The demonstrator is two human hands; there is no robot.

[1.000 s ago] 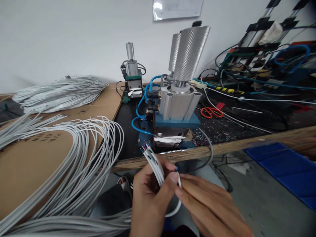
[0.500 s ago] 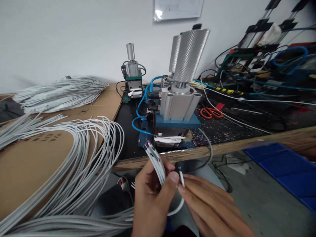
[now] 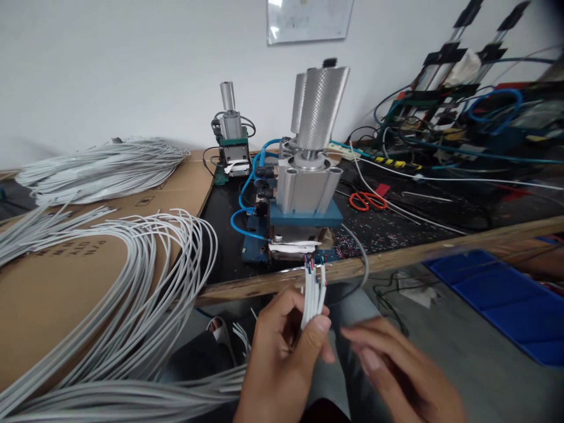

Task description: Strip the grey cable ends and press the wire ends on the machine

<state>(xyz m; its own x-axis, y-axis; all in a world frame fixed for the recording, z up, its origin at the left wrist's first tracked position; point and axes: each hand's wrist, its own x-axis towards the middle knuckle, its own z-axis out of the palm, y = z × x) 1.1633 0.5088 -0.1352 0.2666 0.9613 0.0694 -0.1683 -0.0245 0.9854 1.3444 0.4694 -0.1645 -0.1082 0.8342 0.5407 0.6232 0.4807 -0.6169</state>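
A small bundle of white cables [image 3: 312, 294] stands upright in my left hand [image 3: 286, 352], pinched between thumb and fingers. Coloured wire tips show at the upper ends of the cables. To the right of the bundle is my right hand [image 3: 396, 364], slightly blurred, its fingers apart from the cables and nothing visible between them. Just beyond the bundle, at the bench edge, sits a metal press with a knurled cylinder [image 3: 319, 108] and a blue plate [image 3: 306, 212]. White strips [image 3: 295, 247] lie on its front.
Long white cables [image 3: 145, 258] spread over cardboard [image 3: 57, 299] at the left, a coiled pile [image 3: 106, 170] behind them. A smaller press [image 3: 231, 126] stands farther back. Orange-handled scissors [image 3: 368, 201] lie on the black bench top [image 3: 392, 232], with tangled hoses and fixtures at the right.
My right hand has let go of a cable and moved right, away from my left hand. The bundle is now more upright. The view has shifted slightly.
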